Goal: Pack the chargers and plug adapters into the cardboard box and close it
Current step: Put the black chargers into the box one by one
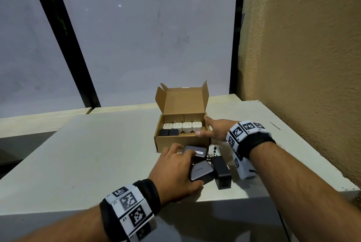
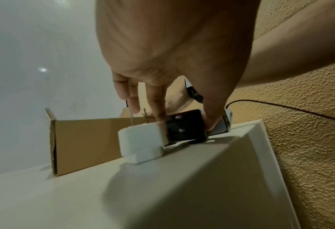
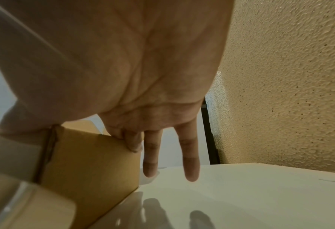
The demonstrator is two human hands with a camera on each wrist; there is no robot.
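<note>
An open cardboard box (image 1: 181,143) stands on the table with its lid upright. Inside it, a row of white chargers (image 1: 182,126) stands prongs up, with two black adapters (image 1: 169,132) in front. My right hand (image 1: 207,128) holds the box's front right corner, thumb on the front rim and a bent finger on the side wall (image 3: 94,162). In front of the box lies a pile of dark chargers. My left hand (image 1: 181,165) is on it and pinches a dark grey charger (image 2: 184,128) between fingers and thumb. A white charger (image 2: 141,142) stands beside it.
A black charger (image 1: 221,171) lies right of the pile, and another grey one (image 1: 195,152) sits nearer the box. A textured wall (image 1: 302,66) borders the table (image 1: 97,153) on the right. A thin cable (image 2: 280,106) runs along that wall.
</note>
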